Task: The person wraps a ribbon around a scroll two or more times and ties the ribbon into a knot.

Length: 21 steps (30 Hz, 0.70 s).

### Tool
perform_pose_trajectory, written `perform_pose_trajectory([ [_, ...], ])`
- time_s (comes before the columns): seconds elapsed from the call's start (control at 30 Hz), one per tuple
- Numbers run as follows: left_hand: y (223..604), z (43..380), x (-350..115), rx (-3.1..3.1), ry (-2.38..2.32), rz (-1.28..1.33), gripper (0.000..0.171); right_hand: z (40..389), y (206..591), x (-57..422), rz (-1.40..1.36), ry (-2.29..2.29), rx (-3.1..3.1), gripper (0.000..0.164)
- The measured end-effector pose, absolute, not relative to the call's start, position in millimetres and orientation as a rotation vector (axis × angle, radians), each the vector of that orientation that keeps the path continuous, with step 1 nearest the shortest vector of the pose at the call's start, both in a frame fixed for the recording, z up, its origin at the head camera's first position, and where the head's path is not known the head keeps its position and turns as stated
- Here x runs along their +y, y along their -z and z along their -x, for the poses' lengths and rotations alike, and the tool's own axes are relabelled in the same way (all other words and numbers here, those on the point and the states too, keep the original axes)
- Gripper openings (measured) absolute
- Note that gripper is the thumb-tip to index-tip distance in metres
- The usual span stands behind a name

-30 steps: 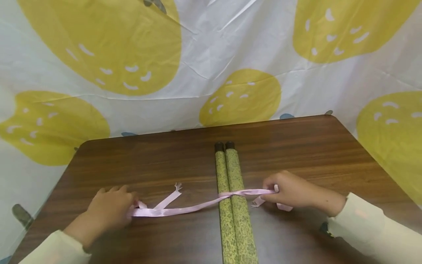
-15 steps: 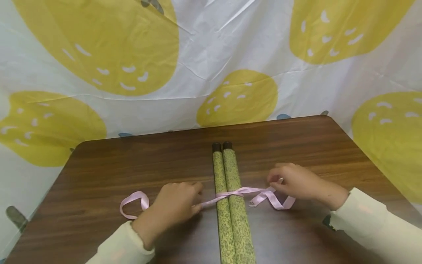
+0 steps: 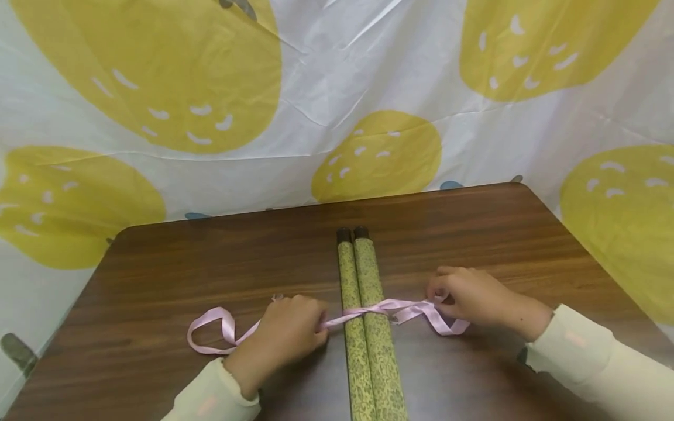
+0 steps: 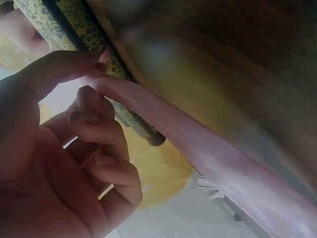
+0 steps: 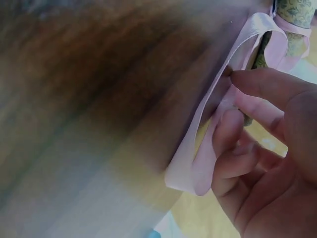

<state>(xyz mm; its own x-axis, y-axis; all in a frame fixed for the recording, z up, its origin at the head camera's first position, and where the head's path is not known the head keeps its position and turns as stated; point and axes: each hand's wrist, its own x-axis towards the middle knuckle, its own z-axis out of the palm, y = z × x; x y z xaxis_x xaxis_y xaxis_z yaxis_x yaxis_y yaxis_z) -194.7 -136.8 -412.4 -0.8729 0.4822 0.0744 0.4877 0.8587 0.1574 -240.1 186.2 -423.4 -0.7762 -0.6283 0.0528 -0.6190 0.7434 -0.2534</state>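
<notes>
Two slim rolls (image 3: pixel 370 275) in yellow-green floral covering, with black end caps, lie side by side on the table. A pink ribbon (image 3: pixel 392 304) goes round both and crosses over itself on top. Close to the rolls' left side, my left hand (image 3: pixel 289 327) pinches the ribbon between thumb and fingers. Behind that hand the ribbon's left tail lies in a loose loop; its frayed end (image 4: pixel 211 187) shows in the left wrist view. On the right, my right hand (image 3: pixel 476 297) pinches the other tail, and a folded length (image 5: pixel 185 171) hangs below the fingers.
The dark wood-grain table (image 3: pixel 253 251) has rounded far corners. Behind it hangs a white curtain (image 3: pixel 316 76) with large yellow fruit prints, reaching round both sides. The rolls' near ends run out of the head view.
My left hand has slid rightward along the ribbon, from far left to beside the rolls, leaving the left tail looped. My right hand has shifted slightly right, and the ribbon there hangs slacker.
</notes>
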Motion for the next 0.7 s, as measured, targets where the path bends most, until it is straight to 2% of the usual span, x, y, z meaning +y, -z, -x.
perform_pose_trajectory([
  [0.17,410.1,192.2,-137.8,-2.956,0.345,0.769,0.021,240.3,425.3,184.3,1.040,0.393,2.896,0.007],
  [0.5,400.8,190.2,-134.1,-2.894,0.520,0.750,0.004,241.0,422.8,183.4,0.986,0.388,2.926,0.008],
  [0.7,393.1,189.7,-130.0,-2.861,0.727,0.752,0.009,244.3,414.0,186.1,1.000,0.434,2.957,0.008],
])
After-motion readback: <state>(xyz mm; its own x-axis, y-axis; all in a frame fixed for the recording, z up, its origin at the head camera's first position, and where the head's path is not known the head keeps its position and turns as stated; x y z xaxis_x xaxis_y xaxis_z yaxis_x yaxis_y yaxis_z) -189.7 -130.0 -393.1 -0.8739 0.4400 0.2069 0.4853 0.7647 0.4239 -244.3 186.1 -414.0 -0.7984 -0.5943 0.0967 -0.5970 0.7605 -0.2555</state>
